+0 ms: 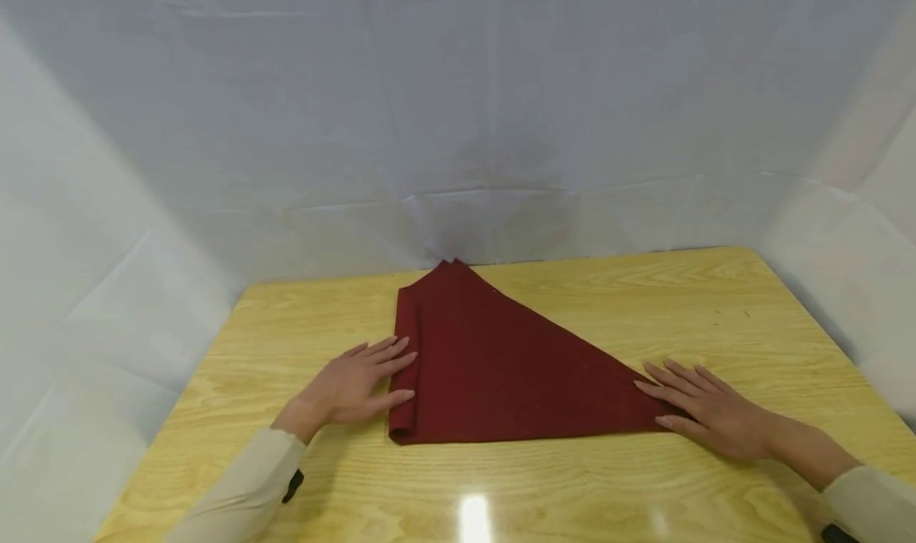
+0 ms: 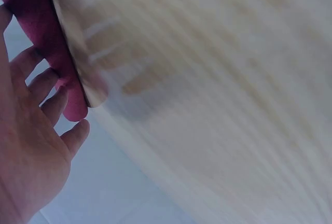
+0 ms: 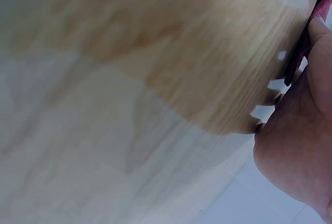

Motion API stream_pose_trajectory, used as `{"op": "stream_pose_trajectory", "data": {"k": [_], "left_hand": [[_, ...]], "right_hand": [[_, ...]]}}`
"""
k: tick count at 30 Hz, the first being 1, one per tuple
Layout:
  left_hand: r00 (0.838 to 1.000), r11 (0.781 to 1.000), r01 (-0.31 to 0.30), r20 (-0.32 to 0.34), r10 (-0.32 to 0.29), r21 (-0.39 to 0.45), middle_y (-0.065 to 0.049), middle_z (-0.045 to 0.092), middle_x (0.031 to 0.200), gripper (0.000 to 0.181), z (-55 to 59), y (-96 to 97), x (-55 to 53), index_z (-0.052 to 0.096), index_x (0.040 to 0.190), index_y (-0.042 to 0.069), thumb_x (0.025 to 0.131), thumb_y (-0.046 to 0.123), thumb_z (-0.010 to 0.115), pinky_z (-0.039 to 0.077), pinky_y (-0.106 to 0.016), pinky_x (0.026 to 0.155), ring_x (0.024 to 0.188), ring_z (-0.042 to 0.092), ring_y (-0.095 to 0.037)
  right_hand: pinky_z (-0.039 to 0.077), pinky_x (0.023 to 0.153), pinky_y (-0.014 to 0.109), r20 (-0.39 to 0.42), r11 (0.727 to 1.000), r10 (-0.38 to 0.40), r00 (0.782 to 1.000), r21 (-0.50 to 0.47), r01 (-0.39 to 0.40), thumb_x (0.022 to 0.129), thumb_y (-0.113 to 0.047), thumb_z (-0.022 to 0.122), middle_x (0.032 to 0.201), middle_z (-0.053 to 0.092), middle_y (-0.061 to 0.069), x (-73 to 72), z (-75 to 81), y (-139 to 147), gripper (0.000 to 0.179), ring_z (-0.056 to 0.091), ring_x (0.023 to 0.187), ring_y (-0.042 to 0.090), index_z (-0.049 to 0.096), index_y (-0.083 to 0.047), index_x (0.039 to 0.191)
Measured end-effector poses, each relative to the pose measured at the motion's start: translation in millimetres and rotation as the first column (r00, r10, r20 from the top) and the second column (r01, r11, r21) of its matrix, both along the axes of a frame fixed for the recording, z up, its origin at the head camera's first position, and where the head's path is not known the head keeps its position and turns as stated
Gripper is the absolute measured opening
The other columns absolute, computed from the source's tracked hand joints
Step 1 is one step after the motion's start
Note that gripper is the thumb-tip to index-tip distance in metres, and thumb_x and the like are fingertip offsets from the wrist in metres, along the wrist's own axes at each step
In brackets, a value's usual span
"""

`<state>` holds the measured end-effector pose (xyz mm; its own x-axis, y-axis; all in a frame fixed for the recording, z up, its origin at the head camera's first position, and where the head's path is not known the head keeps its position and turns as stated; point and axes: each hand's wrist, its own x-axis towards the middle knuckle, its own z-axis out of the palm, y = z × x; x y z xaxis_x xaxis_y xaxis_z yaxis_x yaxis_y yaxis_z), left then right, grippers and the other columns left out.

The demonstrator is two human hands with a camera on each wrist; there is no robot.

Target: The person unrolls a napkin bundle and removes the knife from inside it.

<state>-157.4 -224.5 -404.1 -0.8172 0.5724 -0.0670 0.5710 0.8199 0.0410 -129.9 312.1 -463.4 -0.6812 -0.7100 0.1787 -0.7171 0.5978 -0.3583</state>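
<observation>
A dark red cloth (image 1: 515, 376) lies in a rough triangle on the wooden table, its peak at the far edge. Along its left side runs a folded or rolled strip (image 1: 406, 368), with a rounded curl at the near end. My left hand (image 1: 351, 385) rests with outstretched fingers on that strip; in the left wrist view the fingers touch the cloth's edge (image 2: 54, 42). At the cloth's pointed right corner, the fingers of my right hand (image 1: 726, 417) lie spread on the fabric. The right wrist view catches just a sliver of cloth (image 3: 301, 47) beside the thumb.
The wooden table (image 1: 572, 479) has a glossy top with a bright light reflection near the front. White sheeting (image 1: 487, 129) rises behind the table and along both sides. The cloth's peak reaches the back edge, close to that sheeting.
</observation>
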Motion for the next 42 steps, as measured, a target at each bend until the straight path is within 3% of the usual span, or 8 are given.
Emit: {"op": "stream_pose_trajectory", "data": {"k": [12,22,28,34,42], "left_hand": [[1.000,1.000,-0.007,0.011,0.007,0.014,0.000,0.025,0.155,0.073,-6.0,-2.9,-1.8,0.034,0.150,0.022,0.093,0.068,0.031,0.021,-0.047,0.112,0.141,0.023,-0.022],[0.999,1.000,0.014,-0.032,-0.014,-0.004,-0.001,0.026,0.155,0.072,-8.3,-2.1,-4.3,0.036,0.149,0.022,0.094,0.067,0.031,0.021,-0.046,0.112,0.142,0.021,-0.021],[0.997,0.999,0.044,-0.070,-0.044,0.002,-0.002,0.027,0.155,0.069,-6.4,7.7,-7.6,0.038,0.148,0.022,0.095,0.065,0.034,0.021,-0.047,0.112,0.142,0.021,-0.021],[0.993,0.995,0.101,-0.060,-0.101,0.003,-0.003,0.028,0.154,0.066,-7.2,23.3,-11.8,0.039,0.148,0.022,0.095,0.062,0.038,0.021,-0.047,0.112,0.142,0.020,-0.023],[0.995,0.994,0.096,-0.024,-0.097,-0.051,-0.004,0.032,0.152,0.065,-9.8,26.7,-10.7,0.041,0.147,0.021,0.095,0.060,0.041,0.020,-0.048,0.112,0.142,0.020,-0.024]], "right_hand": [[-0.011,0.108,0.018,-0.002,1.000,-0.014,1.000,0.004,0.014,0.100,-0.020,0.051,0.154,0.027,0.007,1.1,2.8,0.4,0.049,0.006,0.144,0.016,0.040,-0.016,0.148],[-0.011,0.108,0.018,0.008,1.000,-0.027,1.000,0.005,0.027,0.100,-0.021,0.051,0.154,0.028,0.006,3.0,3.1,0.5,0.048,0.004,0.144,0.013,0.041,-0.017,0.147],[-0.012,0.107,0.017,0.019,1.000,-0.023,1.000,0.002,0.023,0.101,-0.020,0.051,0.154,0.027,0.006,2.6,3.1,0.6,0.048,0.004,0.144,0.014,0.040,-0.017,0.147],[-0.012,0.107,0.017,0.027,1.000,-0.017,0.999,0.001,0.017,0.101,-0.020,0.050,0.154,0.027,0.008,2.0,2.6,-1.0,0.048,0.004,0.144,0.015,0.040,-0.016,0.147],[-0.012,0.107,0.017,0.012,1.000,-0.022,1.000,0.010,0.022,0.100,-0.021,0.051,0.153,0.029,0.009,-0.8,0.0,-2.8,0.048,0.008,0.144,0.019,0.040,-0.017,0.147]]}}
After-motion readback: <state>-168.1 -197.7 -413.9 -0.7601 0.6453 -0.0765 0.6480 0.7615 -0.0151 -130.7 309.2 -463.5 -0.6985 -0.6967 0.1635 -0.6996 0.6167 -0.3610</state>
